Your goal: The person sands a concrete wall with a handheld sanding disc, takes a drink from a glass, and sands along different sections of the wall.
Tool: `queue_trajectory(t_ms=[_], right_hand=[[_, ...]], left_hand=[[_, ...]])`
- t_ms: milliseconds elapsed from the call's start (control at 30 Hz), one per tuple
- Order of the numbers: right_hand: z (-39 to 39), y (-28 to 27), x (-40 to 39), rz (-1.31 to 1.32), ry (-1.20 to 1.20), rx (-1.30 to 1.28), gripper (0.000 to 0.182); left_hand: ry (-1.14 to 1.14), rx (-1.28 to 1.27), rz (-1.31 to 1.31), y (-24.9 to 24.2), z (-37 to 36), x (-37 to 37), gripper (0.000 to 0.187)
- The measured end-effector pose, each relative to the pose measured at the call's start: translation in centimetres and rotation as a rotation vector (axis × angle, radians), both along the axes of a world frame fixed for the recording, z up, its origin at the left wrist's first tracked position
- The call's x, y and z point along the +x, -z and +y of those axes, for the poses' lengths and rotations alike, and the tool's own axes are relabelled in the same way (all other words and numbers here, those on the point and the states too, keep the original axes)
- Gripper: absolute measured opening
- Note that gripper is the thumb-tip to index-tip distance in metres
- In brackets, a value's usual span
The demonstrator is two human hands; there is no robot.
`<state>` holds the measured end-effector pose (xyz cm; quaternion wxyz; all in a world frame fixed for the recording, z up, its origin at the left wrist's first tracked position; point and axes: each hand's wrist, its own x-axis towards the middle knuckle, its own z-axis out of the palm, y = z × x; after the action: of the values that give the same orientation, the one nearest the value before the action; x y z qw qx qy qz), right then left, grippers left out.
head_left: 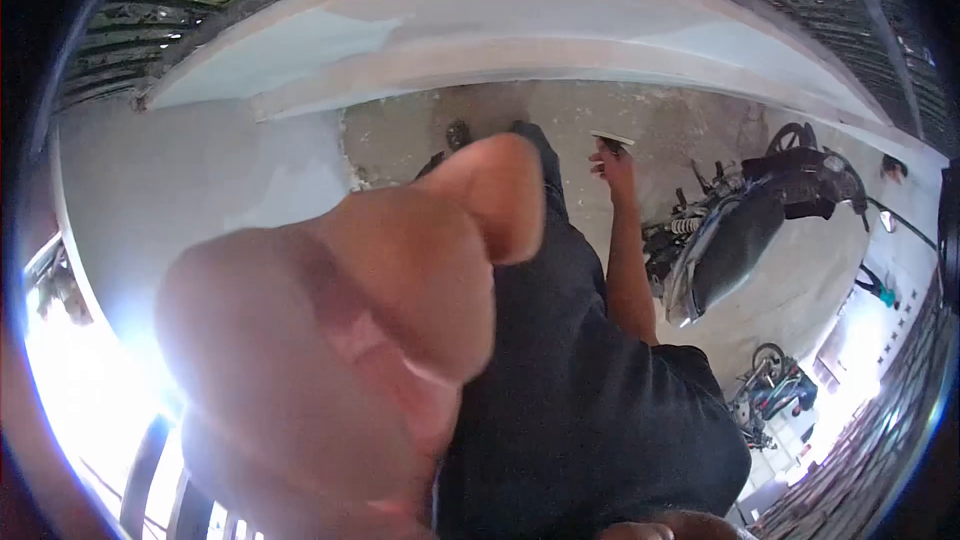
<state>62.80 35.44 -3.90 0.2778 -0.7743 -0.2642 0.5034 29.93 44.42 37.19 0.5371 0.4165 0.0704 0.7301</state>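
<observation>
My left hand (330,340) is very close to the camera and blurred, filling much of the left half of the head view. Its fingers are curled in, and nothing shows between them. Farther down, my right hand (616,166) grips a flat tool with a wide pale blade edge and a dark handle, which looks like a putty knife (620,138). It is held out over the concrete floor (580,105), apart from the wall. My dark trousers (580,400) fill the middle, partly covered by the left hand.
A low pale wall (480,25) with patchy coating curves across the top, metal bars (170,0) above it. One motorcycle (740,230) stands close on my right; another motorcycle (765,390) is farther off. A person in green (882,290) is at the far right.
</observation>
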Motion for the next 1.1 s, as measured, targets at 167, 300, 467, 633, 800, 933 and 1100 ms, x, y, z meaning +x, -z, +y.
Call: queue_trajectory(t_ms=[167, 300, 467, 633, 800, 933, 1100], right_hand=[[-1.4, 1.1, 1.0, -0.014, 0.023, 0.078, 0.040], [-0.7, 1.6, 1.4, -0.008, 0.040, 0.075, 0.037], [-0.9, 1.1, 1.6, -0.001, 0.066, 0.050, 0.037], [-1.0, 1.3, 2.3, -0.030, 0.067, 0.020, 0.040], [-1.4, 1.7, 2.7, -0.038, 0.078, 0.049, 0.039], [-1.6, 2.3, 3.6, -0.005, 0.073, 0.041, 0.038], [-2.3, 3.2, 4.1, 0.020, 0.144, 0.150, 0.039]], left_hand=[[0.138, 0.040, 0.020, 0.2, 0.4, 0.4, 0.033], [0.148, 0.084, 0.038, 1.0, 0.2, -0.1, 0.038], [0.011, 0.056, 0.017, 0.5, 0.0, 1.1, 0.042], [-0.067, 0.168, 0.082, 0.5, 0.8, 0.9, 0.044], [-0.197, 0.219, 0.135, 0.4, 1.1, 1.0, 0.044], [-0.134, 0.272, 0.156, 0.7, 1.4, 0.5, 0.044], [-0.156, 0.224, 0.077, 3.1, 1.5, 1.5, 0.043]])
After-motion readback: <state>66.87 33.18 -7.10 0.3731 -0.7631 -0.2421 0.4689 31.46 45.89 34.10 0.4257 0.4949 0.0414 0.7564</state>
